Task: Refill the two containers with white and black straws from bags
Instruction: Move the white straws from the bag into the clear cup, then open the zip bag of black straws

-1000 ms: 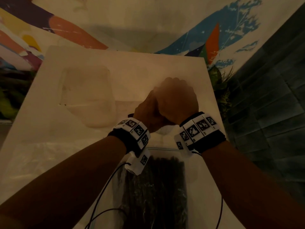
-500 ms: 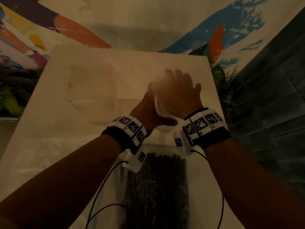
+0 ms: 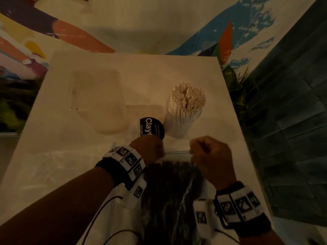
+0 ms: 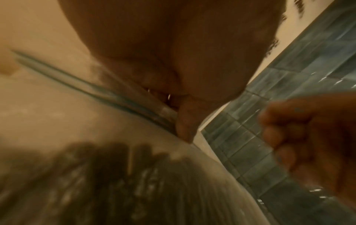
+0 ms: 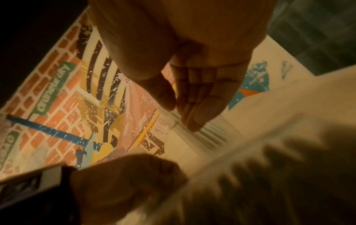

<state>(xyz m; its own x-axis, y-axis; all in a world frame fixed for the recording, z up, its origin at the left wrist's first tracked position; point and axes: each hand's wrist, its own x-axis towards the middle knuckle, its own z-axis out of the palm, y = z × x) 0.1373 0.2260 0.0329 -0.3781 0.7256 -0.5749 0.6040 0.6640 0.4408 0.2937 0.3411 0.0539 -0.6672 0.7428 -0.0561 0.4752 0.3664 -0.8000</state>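
Observation:
A clear container (image 3: 182, 121) packed with upright white straws (image 3: 188, 96) stands at mid-table. Nearer me lies a clear zip bag (image 3: 177, 153) of black straws (image 3: 168, 195). My left hand (image 3: 152, 151) and right hand (image 3: 200, 152) sit at the two ends of the bag's top edge, fingers curled. In the left wrist view the left hand (image 4: 179, 121) pinches the zip strip (image 4: 115, 97). In the right wrist view the right hand (image 5: 179, 112) pinches the same edge. A clear object with a round black "Clay" label (image 3: 152, 129) sits beside the container, partly behind my left hand.
A translucent bag (image 3: 97, 101) that looks flat lies on the white table (image 3: 159, 71) at the back left. More crinkled clear plastic (image 3: 53, 165) lies at the left front. A painted wall stands behind the table; dark tiled floor (image 3: 292, 121) drops off at the right edge.
Both hands left the top of the white-straw container and drew back toward me. They now grip the top edge of the black-straw bag, and the container stands uncovered.

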